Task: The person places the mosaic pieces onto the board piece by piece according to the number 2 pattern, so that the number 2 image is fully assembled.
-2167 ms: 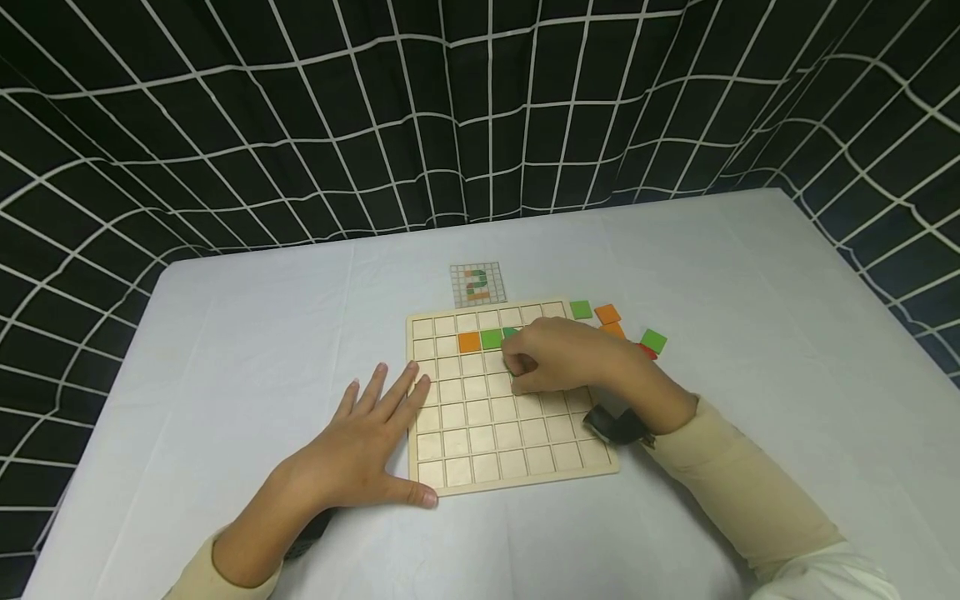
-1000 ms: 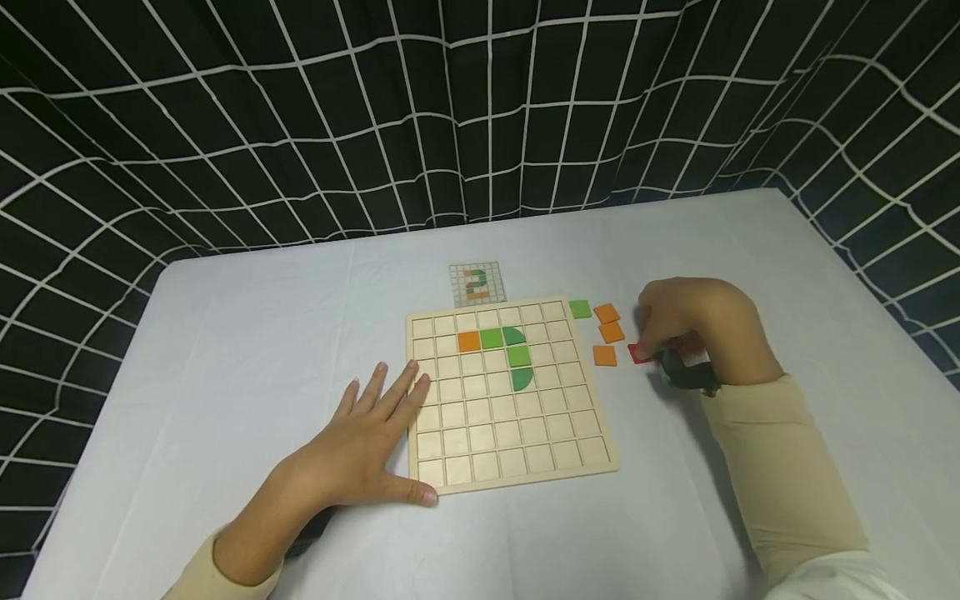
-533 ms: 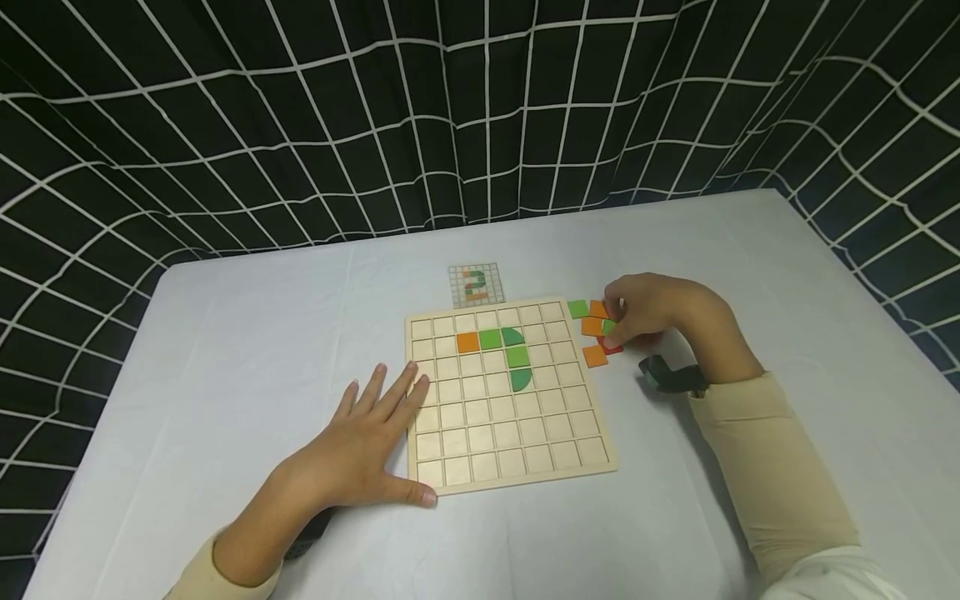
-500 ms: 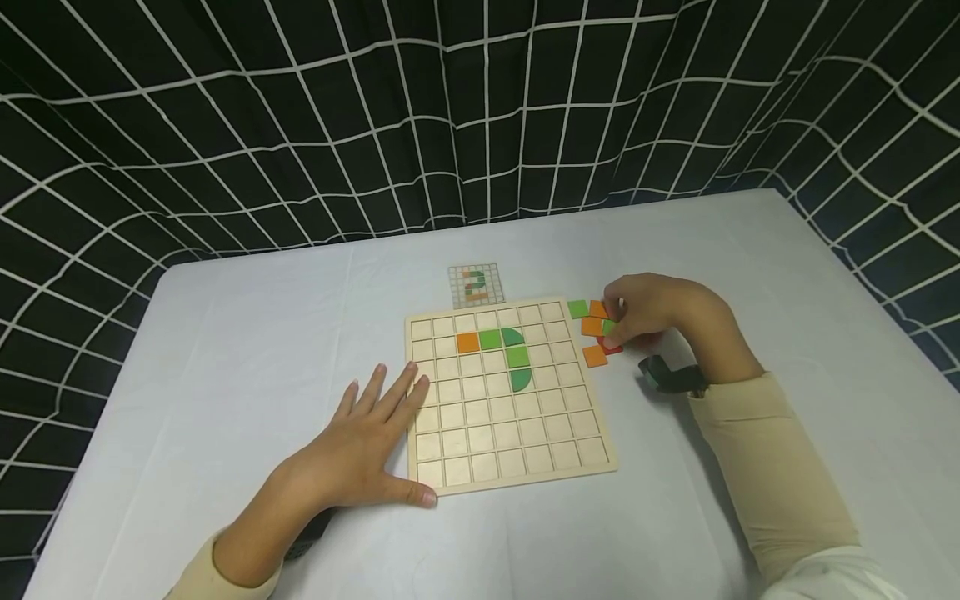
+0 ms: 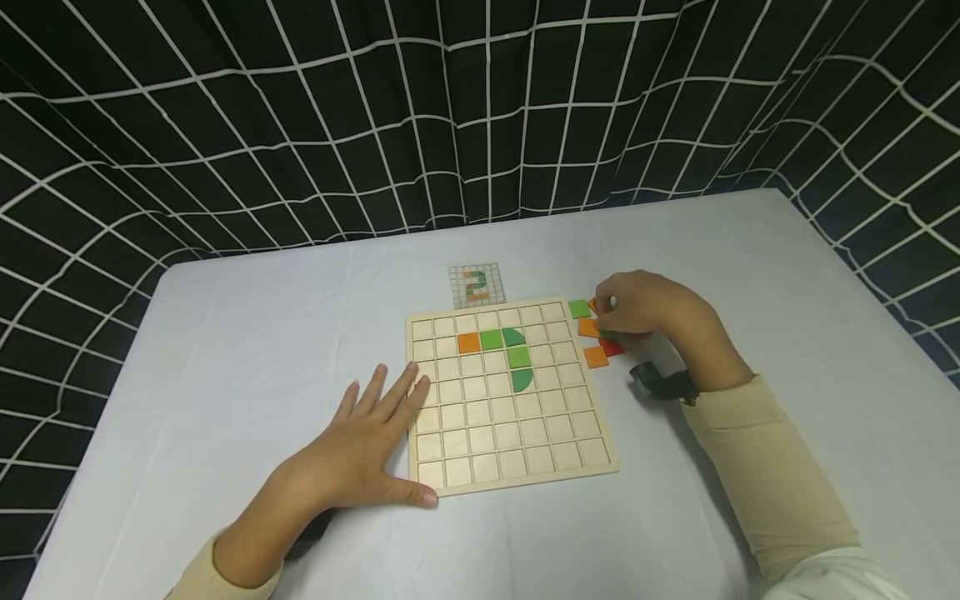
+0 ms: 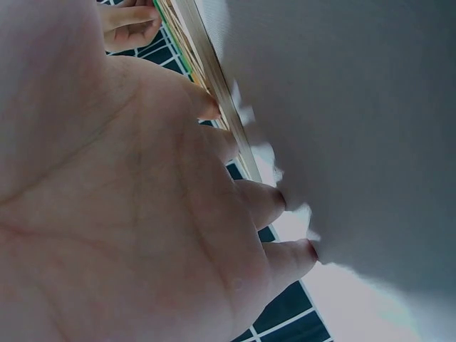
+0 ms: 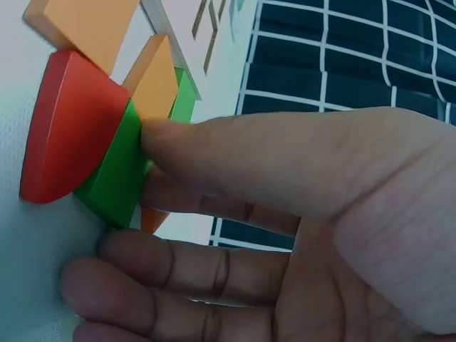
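The board lay between the left hand, spread flat and holding nothing, and the partly curled right hand, which touched a green tile; grip indeterminable.

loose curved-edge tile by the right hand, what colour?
Red. The curved-edge tile shows best in the right wrist view.

White-clothed table with wooden grid board, pattern card, loose red, green and orange tiles.
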Demonstrator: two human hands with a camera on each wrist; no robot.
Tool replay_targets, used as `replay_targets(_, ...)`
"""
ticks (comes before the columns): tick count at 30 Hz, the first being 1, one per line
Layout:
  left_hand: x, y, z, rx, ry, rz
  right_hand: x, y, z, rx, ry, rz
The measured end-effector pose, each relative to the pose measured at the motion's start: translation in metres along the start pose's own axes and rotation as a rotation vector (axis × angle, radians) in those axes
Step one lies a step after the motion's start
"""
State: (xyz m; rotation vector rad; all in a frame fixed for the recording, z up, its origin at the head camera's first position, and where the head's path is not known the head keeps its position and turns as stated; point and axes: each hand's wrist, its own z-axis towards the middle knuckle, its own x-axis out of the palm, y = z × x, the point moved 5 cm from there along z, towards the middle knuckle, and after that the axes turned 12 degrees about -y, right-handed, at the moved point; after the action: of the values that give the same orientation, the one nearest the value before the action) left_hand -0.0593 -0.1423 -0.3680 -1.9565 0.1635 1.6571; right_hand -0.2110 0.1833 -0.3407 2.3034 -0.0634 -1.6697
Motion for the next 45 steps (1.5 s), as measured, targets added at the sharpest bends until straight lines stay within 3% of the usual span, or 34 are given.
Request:
replay_targets(9,-0.001,-0.001,-0.002,-0.002,0.002,-0.001,0.0,0.01,-0.003,-0.046,-0.011,0.002)
replay_targets(16,-0.001,0.0,-0.001,0.005,-0.003,-0.002,0.004,0.012,-0.004,-0.029,0.02,0.02)
replay_targets(34,-0.001,-0.001,-0.001,0.011,-0.009,-0.001,0.001,0.015,-0.005,-0.041,-0.056,-0.004)
replay_targets(41,-0.002,-0.001,-0.001,0.008,-0.003,-0.007,0.002,0.015,-0.007,-0.026,-0.007,0.016)
replay_targets(45,-0.002,-0.001,-0.001,0.005,-0.002,-0.009,0.003,0.021,-0.01,-0.077,0.032,0.048)
